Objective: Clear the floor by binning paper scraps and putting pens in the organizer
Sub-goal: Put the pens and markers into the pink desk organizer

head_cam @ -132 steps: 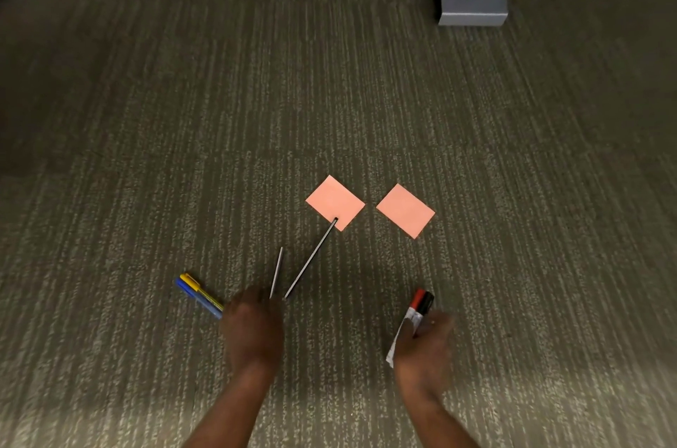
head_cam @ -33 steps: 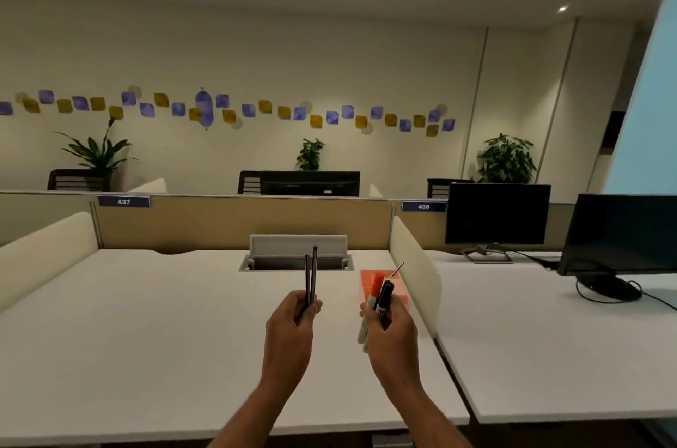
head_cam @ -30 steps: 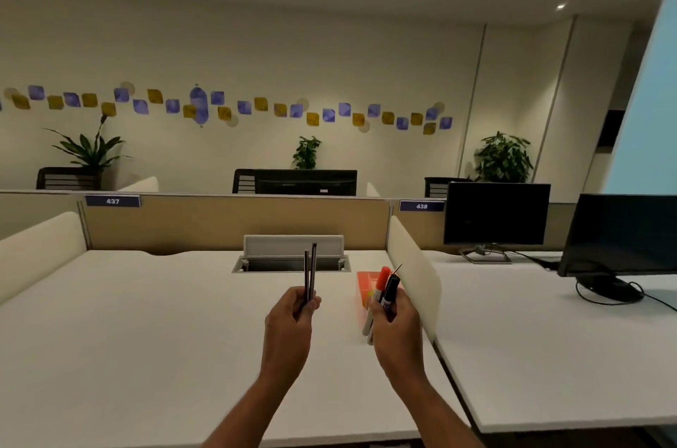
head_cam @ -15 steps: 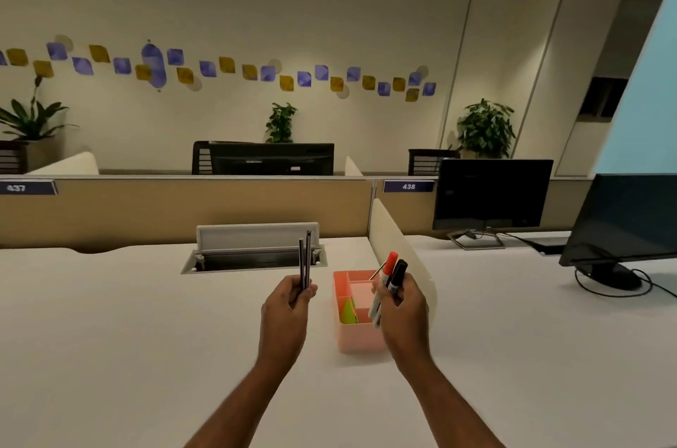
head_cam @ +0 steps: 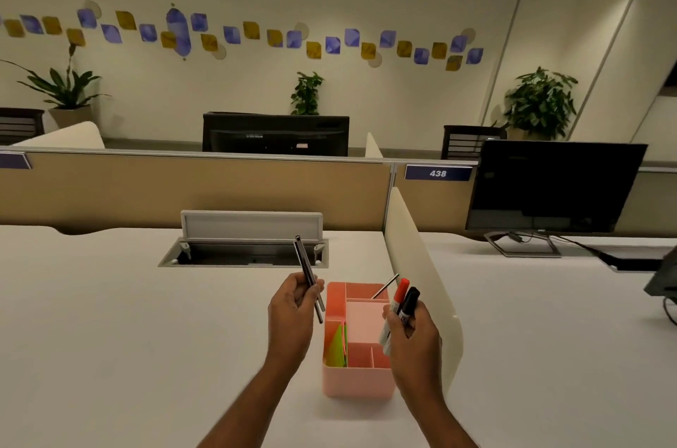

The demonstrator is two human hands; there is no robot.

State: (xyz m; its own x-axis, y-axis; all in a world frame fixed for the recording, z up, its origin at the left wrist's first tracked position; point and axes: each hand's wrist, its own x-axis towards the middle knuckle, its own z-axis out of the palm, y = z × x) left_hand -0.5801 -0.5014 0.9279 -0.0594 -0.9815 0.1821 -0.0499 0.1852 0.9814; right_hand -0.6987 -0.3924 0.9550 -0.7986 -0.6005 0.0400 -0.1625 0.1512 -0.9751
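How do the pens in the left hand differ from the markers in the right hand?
The pens are thin, dark and uniform; the markers are thick, with white bodies and red and black caps. The pens lean left, the markers right. Both pairs are gripped near the pink organizer.

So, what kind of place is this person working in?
Most likely an open-plan office: white desks separated by low partitions, computer monitors on them, and a numbered seat label, 438.
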